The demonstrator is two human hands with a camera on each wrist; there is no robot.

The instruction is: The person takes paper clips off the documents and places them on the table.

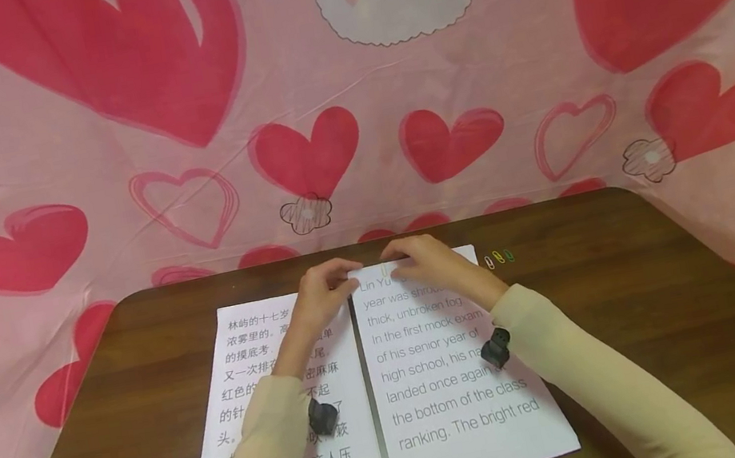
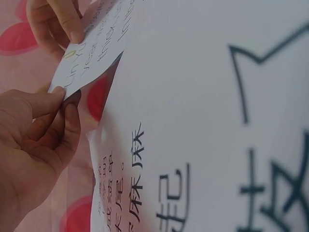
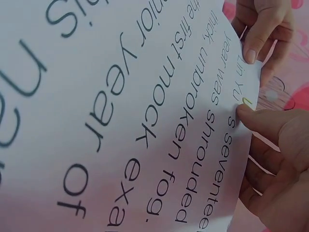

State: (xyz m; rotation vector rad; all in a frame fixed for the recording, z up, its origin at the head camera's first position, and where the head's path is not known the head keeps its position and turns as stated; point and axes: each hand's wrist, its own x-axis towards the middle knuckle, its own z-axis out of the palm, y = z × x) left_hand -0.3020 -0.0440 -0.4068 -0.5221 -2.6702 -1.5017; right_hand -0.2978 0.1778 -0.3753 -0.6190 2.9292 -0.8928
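A stack of white paper printed in English (image 1: 436, 379) has its top edge raised between both hands. My left hand (image 1: 318, 298) pinches its upper left corner; in the left wrist view the thumb (image 2: 58, 94) lies on the front and the fingers are behind. With the right hand (image 1: 435, 262) I pinch the top edge, the thumb (image 3: 251, 116) right beside a yellow paper clip (image 3: 247, 102) that sits on that edge. To the left, partly covered by my left forearm, lies a sheet printed in Chinese (image 1: 250, 354). How many sheets the clip spans is hidden.
On the brown wooden table (image 1: 642, 296), right of the English paper, lie a white paper clip (image 1: 489, 263), a yellow one (image 1: 499, 256) and a green one (image 1: 508, 256). A pink cloth with red hearts (image 1: 307, 154) hangs behind the table and at its sides.
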